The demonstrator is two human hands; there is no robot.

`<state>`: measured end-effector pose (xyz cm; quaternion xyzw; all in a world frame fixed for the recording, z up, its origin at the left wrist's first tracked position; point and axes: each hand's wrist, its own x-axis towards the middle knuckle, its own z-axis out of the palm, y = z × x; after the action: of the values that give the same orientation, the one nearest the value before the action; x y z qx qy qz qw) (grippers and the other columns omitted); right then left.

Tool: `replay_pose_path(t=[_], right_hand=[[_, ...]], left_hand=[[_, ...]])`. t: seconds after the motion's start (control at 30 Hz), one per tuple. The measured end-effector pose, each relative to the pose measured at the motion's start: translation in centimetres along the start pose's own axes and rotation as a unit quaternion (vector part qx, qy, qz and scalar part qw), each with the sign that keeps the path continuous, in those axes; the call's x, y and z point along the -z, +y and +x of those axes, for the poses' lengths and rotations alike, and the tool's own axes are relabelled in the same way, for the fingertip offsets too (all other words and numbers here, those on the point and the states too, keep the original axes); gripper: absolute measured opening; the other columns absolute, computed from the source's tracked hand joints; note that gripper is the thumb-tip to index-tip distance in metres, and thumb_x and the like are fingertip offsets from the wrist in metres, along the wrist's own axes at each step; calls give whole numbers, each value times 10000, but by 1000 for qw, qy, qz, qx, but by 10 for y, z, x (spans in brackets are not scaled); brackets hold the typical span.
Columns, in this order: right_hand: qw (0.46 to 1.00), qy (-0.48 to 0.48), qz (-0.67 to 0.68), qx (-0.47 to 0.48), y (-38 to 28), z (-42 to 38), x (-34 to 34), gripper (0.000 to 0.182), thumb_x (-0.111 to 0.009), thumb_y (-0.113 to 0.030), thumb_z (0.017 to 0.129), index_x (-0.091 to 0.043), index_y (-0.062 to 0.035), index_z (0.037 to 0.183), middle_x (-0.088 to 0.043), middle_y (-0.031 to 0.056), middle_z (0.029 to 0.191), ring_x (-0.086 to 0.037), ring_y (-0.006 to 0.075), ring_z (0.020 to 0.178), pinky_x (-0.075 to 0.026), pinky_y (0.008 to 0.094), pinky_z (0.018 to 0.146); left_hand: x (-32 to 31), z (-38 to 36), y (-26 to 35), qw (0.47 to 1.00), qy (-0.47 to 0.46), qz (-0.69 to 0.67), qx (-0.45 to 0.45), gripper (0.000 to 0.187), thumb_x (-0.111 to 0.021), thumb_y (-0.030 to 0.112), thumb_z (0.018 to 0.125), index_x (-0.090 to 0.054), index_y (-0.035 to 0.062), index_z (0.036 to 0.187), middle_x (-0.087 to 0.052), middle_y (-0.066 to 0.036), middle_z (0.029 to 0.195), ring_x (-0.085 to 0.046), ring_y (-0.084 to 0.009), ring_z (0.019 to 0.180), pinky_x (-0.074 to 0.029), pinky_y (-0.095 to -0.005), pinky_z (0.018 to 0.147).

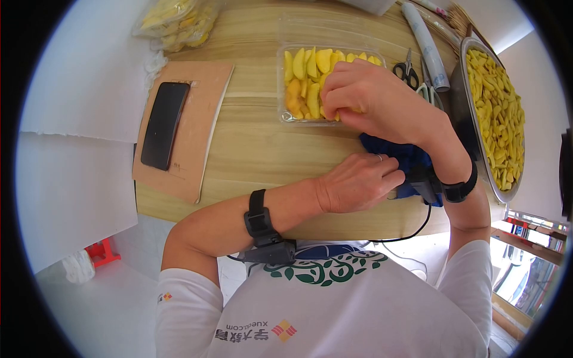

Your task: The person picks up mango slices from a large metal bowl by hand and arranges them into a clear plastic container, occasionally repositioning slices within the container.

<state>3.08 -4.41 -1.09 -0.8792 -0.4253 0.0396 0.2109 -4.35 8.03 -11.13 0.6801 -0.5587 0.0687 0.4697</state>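
My right hand (373, 98) is over a clear plastic box (286, 119), its fingers bent and pinched together at the right half. Yellow fruit slices (307, 74) stand in rows inside the box, with a darker, orange-toned patch at the lower left. The fingertips touch or nearly touch the slices; whatever they pinch is hidden. Below the box, near the table's front edge, is my left hand (358, 182), fingers curled and a ring on one of them. It lies against a dark blue cloth (397, 152), and what is under its fingers cannot be seen.
A large metal bowl (471, 113) full of yellow slices (495, 119) stands at the right. Near it lie black scissors (406, 73), a second pair with pale handles (428, 89) and a film roll (425, 48). Left: a phone (165, 125) on a brown folder (194, 161), packed fruit boxes (179, 24) behind.
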Motion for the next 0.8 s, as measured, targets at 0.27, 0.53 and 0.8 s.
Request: replay_pose_path(t=[0.27,0.53,0.8], right_hand=[[999,29,40,0,5,-5,2,144,-643,45,762,-652,-59,862,-651,60,981,-591,292,1006,-491,389,864],[988,136,32,-65,17,1,3,214,-629,44,822,-679,-34,1015,-653,102,1029,-585,318,1028,-484,393,890],[992,102,-50,-48,28,6,-6,227,-683,10,817,-690,-44,1037,-612,96,1029,-549,317,1054,-465,409,904]], left_hand=[[0,1,-1,1000,1,3,-4,218,-684,21,707,-563,50,886,-508,-92,795,-592,-268,699,-490,-393,592],[1,1,-1,1000,-7,0,-5,221,-683,20,705,-564,48,889,-511,-90,797,-599,-266,700,-506,-388,604],[0,1,-1,1000,-2,-4,-3,221,-685,19,702,-556,49,879,-506,-93,797,-599,-268,697,-505,-388,600]])
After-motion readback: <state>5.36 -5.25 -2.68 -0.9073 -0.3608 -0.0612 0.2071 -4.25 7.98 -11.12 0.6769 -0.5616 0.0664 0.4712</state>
